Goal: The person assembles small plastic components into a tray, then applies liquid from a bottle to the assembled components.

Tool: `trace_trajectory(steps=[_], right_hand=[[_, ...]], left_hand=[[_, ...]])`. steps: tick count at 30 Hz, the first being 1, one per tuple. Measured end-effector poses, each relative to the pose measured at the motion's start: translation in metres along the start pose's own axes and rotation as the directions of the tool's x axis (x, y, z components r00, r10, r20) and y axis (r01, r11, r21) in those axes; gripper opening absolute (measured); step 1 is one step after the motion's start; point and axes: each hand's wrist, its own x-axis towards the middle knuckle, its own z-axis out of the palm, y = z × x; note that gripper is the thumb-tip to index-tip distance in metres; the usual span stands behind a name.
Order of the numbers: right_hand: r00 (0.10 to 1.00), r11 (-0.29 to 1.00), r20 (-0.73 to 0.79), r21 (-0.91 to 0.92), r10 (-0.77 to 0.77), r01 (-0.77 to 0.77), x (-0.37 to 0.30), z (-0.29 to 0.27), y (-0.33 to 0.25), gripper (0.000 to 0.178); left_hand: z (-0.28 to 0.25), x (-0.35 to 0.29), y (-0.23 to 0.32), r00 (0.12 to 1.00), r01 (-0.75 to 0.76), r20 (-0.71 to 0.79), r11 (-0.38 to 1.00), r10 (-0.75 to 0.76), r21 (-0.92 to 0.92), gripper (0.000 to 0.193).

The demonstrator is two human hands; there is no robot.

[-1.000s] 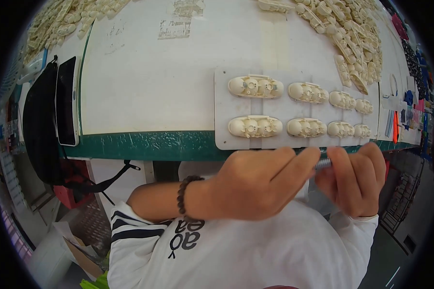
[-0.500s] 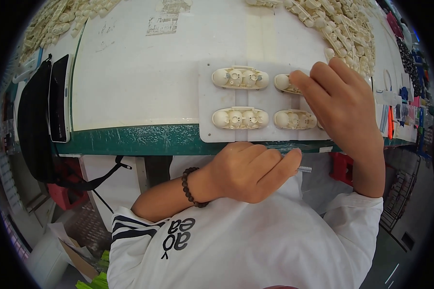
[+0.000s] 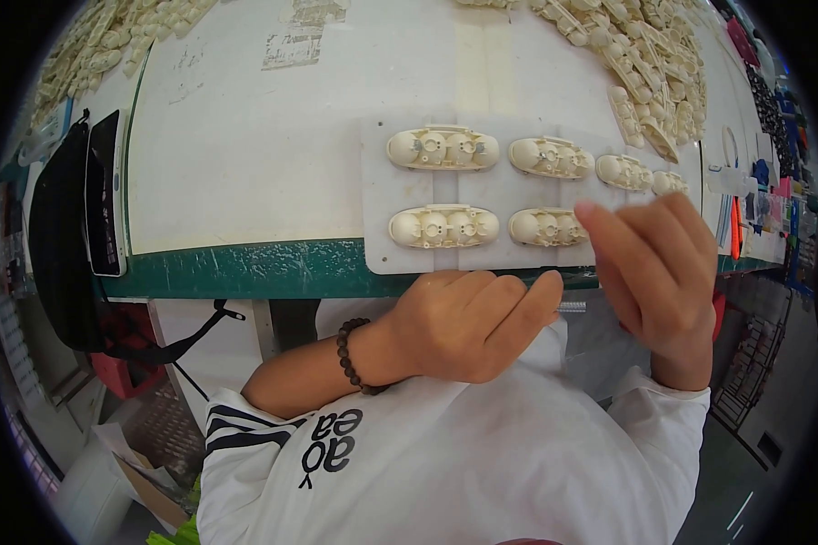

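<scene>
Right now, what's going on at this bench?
The person's left hand grips a silvery ridged piece near the front edge of the white board. The right hand hovers by the board's lower row of cream parts, hiding some; whether it holds anything is unclear. An upper row sits behind, a loose pile beyond.

The place looked like a workshop. Loose heaps of matching cream plastic parts lay on a broad white table (image 3: pixel 264 173), one heap (image 3: pixel 104 45) at ten o'clock and another heap (image 3: pixel 650 82) between one and two. Toward two o'clock, nearer the centre, a pale board (image 3: pixel 482 189) bore like pieces (image 3: pixel 443 227) in two orderly rows. Coloured odds and ends (image 3: pixel 781 211) crowded together near three o'clock, and cardboard (image 3: pixel 162 498) stood below the table between seven and eight.
</scene>
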Motion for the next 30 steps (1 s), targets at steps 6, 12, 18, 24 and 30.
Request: trace_trajectory(steps=[6, 12, 18, 24, 30], right_hand=[[0.999, 0.994, -0.034, 0.104, -0.019, 0.022, 0.018, 0.022, 0.021, 0.031], [1.0, 0.985, -0.011, 0.172, 0.019, -0.017, 0.02, 0.027, 0.018, 0.033], [0.998, 0.98, 0.023, 0.188, 0.06, -0.063, 0.025, 0.027, 0.013, 0.032], [0.999, 0.989, -0.014, 0.144, 0.037, -0.035, 0.018, 0.012, 0.014, 0.032], [0.999, 0.986, -0.047, 0.167, -0.012, 0.02, -0.013, 0.006, -0.015, 0.044]], left_hand=[[-0.008, 0.002, 0.004, 0.994, 0.025, 0.102, 1.0, -0.027, 0.018, 0.024], [0.0, -0.001, 0.001, 1.0, -0.008, 0.01, 0.998, 0.008, 0.065, 0.023], [-0.003, 0.0, 0.0, 0.999, -0.013, 0.032, 0.998, 0.011, 0.064, 0.023], [-0.003, 0.0, 0.001, 1.0, -0.009, 0.018, 0.999, 0.009, 0.05, 0.023], [-0.003, -0.001, 0.001, 0.999, 0.013, 0.028, 0.999, -0.014, 0.052, 0.023]])
